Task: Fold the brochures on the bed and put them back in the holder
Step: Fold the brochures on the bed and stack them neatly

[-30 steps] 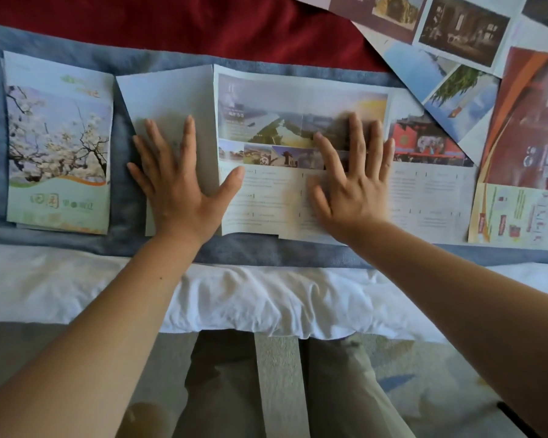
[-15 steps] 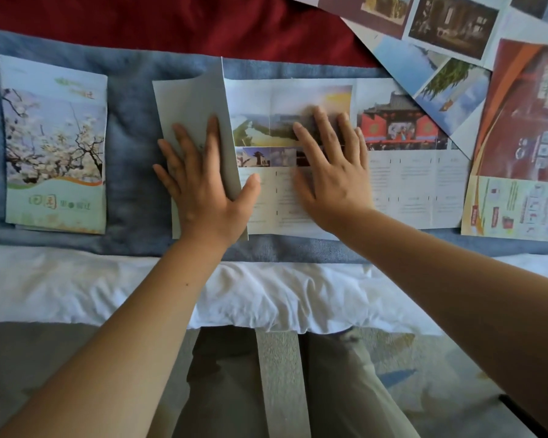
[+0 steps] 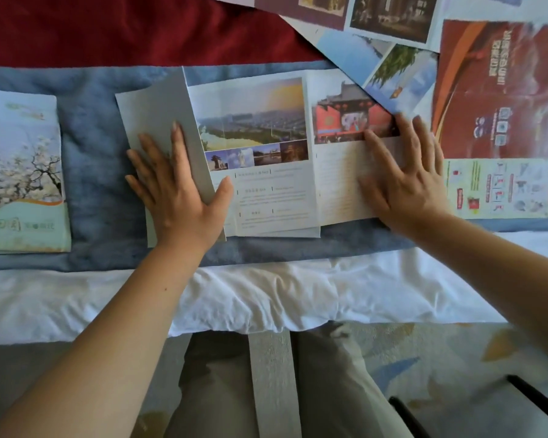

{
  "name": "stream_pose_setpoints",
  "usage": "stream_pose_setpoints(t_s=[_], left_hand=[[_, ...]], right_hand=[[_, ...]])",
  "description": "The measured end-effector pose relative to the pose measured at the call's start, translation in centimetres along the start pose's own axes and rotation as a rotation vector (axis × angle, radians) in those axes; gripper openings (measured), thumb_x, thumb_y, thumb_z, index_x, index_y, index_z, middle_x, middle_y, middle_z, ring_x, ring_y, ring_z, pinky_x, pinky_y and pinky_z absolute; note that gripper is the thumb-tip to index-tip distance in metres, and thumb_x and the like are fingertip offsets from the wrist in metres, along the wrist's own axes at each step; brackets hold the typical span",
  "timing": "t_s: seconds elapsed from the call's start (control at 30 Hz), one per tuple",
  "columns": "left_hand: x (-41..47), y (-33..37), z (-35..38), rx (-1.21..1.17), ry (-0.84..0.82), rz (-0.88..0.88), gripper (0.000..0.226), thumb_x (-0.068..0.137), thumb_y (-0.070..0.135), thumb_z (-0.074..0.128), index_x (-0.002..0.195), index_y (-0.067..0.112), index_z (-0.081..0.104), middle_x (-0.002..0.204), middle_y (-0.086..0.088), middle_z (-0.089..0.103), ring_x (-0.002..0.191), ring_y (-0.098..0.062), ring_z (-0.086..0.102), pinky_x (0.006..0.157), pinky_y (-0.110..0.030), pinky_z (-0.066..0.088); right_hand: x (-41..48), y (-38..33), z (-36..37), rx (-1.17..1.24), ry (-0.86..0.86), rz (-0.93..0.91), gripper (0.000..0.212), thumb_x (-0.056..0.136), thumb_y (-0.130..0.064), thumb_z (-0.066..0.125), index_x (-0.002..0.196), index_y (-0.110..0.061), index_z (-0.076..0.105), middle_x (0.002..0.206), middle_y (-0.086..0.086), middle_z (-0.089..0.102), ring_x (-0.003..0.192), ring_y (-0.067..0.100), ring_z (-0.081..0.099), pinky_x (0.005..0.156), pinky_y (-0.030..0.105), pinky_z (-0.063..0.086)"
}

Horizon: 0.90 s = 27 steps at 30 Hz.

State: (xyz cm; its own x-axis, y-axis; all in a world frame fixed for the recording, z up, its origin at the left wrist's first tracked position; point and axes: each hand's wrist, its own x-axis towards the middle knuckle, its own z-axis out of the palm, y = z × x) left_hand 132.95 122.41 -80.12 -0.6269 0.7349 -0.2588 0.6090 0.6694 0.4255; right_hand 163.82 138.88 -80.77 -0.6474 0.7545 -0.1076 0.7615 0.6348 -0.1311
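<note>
**Partly folded, photograph-printed paper brochure (image 3: 260, 159) held flat on a blue fleece blanket (image 3: 92, 184).**

At the left edge of the frame a folded brochure with a white-blossom cover (image 3: 19, 172) lies on the blanket, well apart from both hands. Left of centre, the left hand (image 3: 178, 191) lies palm down, fingers straight and spread, on the plain grey panel (image 3: 159, 118) turned over at the brochure's left end, with the thumb reaching onto the printed page. The middle panels, showing a city view and text, lie open at the centre. At centre right the right hand (image 3: 405, 178) rests palm down, fingers straight and slightly spread, on the brochure's right-hand panel. At the right edge lies an open red and green leaflet (image 3: 500, 121). More unfolded photo sheets (image 3: 389, 17) overlap across the upper right, above a dark red cover (image 3: 140, 26). A white bed sheet (image 3: 266, 295) crosses the lower middle.
</note>
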Motion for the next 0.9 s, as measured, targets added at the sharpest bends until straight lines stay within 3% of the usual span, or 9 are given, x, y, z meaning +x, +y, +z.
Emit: stream_pose_setpoints(t_s=[0.2, 0.67, 0.9], left_hand=[[-0.5, 2.7, 1.3, 0.062, -0.016, 0.061, 0.099, 0.084, 0.061, 0.053, 0.163, 0.028, 0.003, 0.167, -0.023, -0.004, 0.153, -0.046, -0.008, 0.119, -0.067, -0.005], [-2.3, 9.1, 4.7, 0.215, 0.007, 0.117, 0.08, 0.094, 0.059, 0.041, 0.162, 0.028, 0.014, 0.167, -0.025, -0.001, 0.153, -0.048, 0.002, 0.121, -0.062, 0.009], [-2.6, 10.9, 6.7, 0.282, -0.048, 0.095, 0.092, 0.09, 0.078, 0.029, 0.163, 0.027, 0.007, 0.168, -0.022, -0.001, 0.153, -0.047, 0.0, 0.122, -0.061, 0.004]], right_hand=[[-1.1, -0.3, 2.3, -0.003, 0.012, 0.045, 0.064, 0.108, -0.053, 0.029, 0.166, -0.029, 0.013, 0.172, 0.018, 0.005, 0.158, 0.039, 0.004, 0.127, 0.053, 0.006], [-0.9, 0.0, 2.8, 0.043, 0.074, 0.038, 0.064, 0.108, -0.054, 0.033, 0.165, -0.029, 0.019, 0.171, 0.019, 0.011, 0.158, 0.038, 0.009, 0.128, 0.05, 0.006], [-1.0, 0.0, 2.7, 0.069, 0.068, 0.039, 0.063, 0.108, -0.053, 0.035, 0.164, -0.027, 0.023, 0.17, 0.02, 0.012, 0.158, 0.039, 0.009, 0.128, 0.052, 0.009]])
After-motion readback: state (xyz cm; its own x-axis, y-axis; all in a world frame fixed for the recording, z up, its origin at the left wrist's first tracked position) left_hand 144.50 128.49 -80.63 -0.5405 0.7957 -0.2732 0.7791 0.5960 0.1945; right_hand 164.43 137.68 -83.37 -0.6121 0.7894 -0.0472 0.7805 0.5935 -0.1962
